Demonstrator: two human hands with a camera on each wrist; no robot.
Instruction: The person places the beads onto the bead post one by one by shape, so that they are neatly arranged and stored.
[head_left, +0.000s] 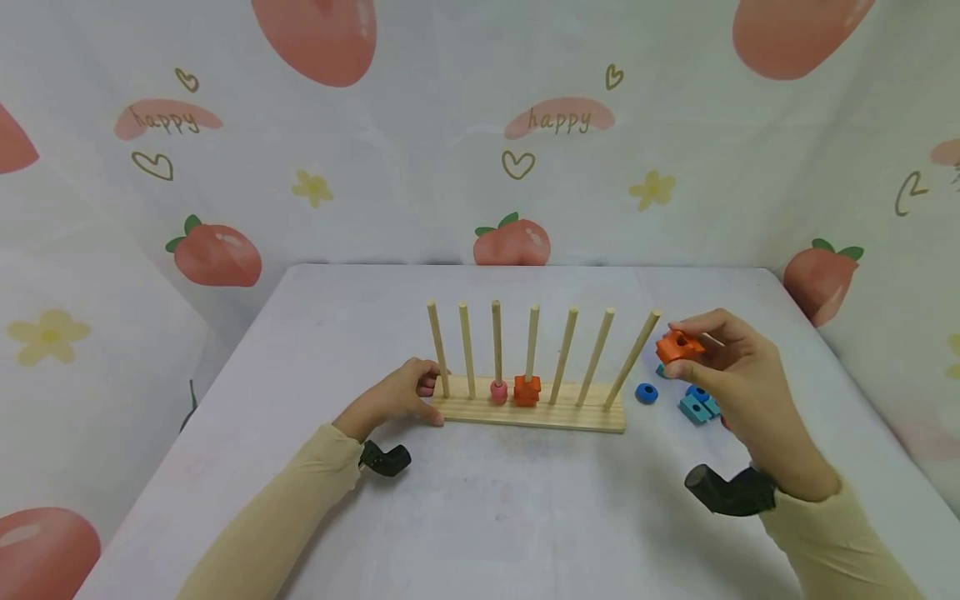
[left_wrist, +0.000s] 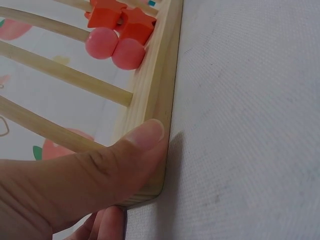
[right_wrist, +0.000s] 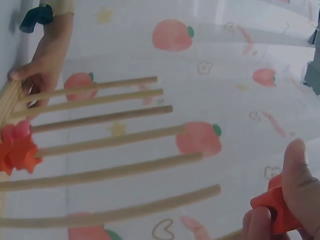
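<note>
A wooden peg rack with a flat base (head_left: 555, 419) and several upright dowels (head_left: 567, 354) stands on the table. My left hand (head_left: 401, 396) grips the base's left end, its thumb (left_wrist: 127, 155) lying along the front edge in the left wrist view. Off the rack's right side, my right hand (head_left: 742, 387) pinches an orange star bead (head_left: 679, 344) between thumb and fingers; its hole shows. This bead is raised, close to the top of the rightmost dowel. Two round pink beads (left_wrist: 102, 43) are stacked on the third dowel from the left, two orange star beads (right_wrist: 24, 152) on the fourth.
Right of the rack lie loose beads: a blue round one (head_left: 647, 393), teal blocks (head_left: 694, 409) and another blue one (head_left: 698, 392), partly hidden by my right hand. A printed cloth (head_left: 420, 183) hangs behind the white table (head_left: 480, 517).
</note>
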